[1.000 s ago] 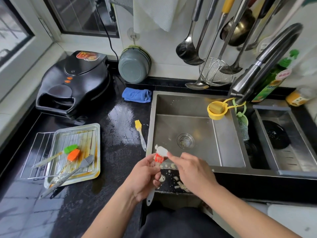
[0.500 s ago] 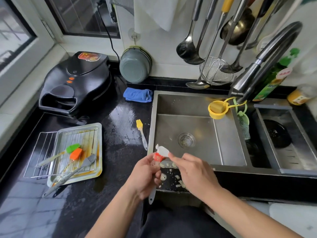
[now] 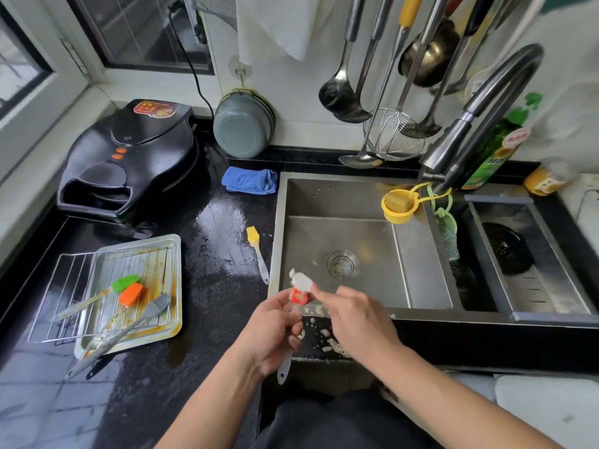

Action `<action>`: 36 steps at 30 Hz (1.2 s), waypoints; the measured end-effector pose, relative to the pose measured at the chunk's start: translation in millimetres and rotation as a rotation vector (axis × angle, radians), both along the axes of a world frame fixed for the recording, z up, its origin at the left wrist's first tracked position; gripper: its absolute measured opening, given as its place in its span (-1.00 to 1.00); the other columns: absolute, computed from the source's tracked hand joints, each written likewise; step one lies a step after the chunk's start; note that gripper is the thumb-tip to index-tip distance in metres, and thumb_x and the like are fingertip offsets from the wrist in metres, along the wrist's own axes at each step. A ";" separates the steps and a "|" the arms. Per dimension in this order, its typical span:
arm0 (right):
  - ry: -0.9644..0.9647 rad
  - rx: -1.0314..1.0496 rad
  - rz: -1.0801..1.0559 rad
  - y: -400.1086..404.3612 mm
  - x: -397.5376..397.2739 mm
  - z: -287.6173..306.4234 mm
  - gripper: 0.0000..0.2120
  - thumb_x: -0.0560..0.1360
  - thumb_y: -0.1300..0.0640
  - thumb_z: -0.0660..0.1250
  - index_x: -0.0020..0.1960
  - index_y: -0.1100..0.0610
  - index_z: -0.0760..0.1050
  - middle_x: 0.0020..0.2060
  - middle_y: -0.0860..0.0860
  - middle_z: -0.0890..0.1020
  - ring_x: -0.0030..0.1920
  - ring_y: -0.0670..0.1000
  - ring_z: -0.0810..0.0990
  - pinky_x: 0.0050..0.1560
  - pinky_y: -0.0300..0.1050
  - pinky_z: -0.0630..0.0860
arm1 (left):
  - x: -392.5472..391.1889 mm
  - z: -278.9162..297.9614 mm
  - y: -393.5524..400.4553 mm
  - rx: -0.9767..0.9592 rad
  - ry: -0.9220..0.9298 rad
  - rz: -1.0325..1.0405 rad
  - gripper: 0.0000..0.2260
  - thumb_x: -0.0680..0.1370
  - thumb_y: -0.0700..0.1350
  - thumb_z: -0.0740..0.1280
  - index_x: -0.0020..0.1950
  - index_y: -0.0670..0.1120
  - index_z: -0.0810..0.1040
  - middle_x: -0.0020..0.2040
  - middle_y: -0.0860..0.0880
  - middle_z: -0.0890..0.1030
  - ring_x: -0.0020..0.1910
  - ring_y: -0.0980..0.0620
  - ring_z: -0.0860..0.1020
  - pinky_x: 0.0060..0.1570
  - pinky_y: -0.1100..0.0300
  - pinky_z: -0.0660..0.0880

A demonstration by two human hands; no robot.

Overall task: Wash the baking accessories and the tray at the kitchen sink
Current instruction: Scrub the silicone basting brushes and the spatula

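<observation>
My left hand (image 3: pixel 270 332) grips a red silicone brush (image 3: pixel 299 296) by its clear handle, whose end sticks out below the hand. My right hand (image 3: pixel 356 322) pinches a foamy white wad (image 3: pixel 301 281) against the red head, over the front left corner of the steel sink (image 3: pixel 356 205). A yellow brush (image 3: pixel 257 252) lies on the wet counter left of the sink. The metal tray (image 3: pixel 129 296) at the left holds a wire rack, a green brush (image 3: pixel 124 282), an orange brush (image 3: pixel 131 293) and a grey brush (image 3: pixel 155 307).
Foam blobs lie on the sink's front edge. The faucet (image 3: pixel 479 118) arches over the sink's right side, with a yellow soap cup (image 3: pixel 399 205) hanging below. A black electric griddle (image 3: pixel 129 160), a blue cloth (image 3: pixel 251 180) and hanging ladles line the back.
Both hands stay at the sink's front left corner; the right hand's foamy wad shifts slightly over the red brush head. The view has drifted a little.
</observation>
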State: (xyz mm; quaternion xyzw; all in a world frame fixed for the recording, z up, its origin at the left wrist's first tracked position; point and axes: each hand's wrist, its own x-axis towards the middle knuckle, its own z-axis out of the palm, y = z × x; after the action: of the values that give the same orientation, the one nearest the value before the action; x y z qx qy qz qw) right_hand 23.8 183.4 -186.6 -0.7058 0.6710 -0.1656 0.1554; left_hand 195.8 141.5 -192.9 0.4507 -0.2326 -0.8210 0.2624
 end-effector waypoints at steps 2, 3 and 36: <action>0.010 -0.005 -0.057 -11.7 -9.2 -0.1 -0.58 0.64 0.16 0.26 0.43 -0.20 0.46 -0.31 -0.09 0.40 -0.34 0.06 0.48 -0.34 -0.05 0.40 | -0.9 0.9 1.2 0.002 -0.007 -0.005 -0.64 0.61 -0.45 0.11 0.28 -0.23 0.58 -0.32 -0.02 0.43 -0.46 0.14 0.32 -0.58 0.32 0.28; -0.006 -0.022 -0.068 -11.9 -11.4 2.9 -0.58 0.64 0.17 0.27 0.43 -0.18 0.47 -0.33 -0.09 0.38 -0.35 0.06 0.46 -0.36 -0.05 0.40 | -1.3 1.4 0.7 0.007 -0.017 0.001 -0.64 0.62 -0.44 0.11 0.28 -0.24 0.58 -0.33 -0.02 0.45 -0.46 0.14 0.32 -0.58 0.32 0.28; -0.802 0.551 -0.373 -5.0 8.0 18.5 -0.78 0.59 0.15 0.33 -0.11 0.28 0.62 -0.44 0.07 0.55 -0.56 -0.11 0.32 -0.47 -0.27 0.28 | 25.1 -4.8 -23.0 -0.004 -0.178 0.267 -0.80 0.69 -0.06 0.28 0.02 -0.16 0.60 -0.10 -0.10 0.70 -0.11 -0.06 0.68 0.02 0.07 0.62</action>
State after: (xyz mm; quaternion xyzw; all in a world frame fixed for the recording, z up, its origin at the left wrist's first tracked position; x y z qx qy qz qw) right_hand 31.8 178.4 -168.1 -0.3882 0.6917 -0.2652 0.5482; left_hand 220.9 118.5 -197.7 0.5479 -0.1948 -0.7352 0.3483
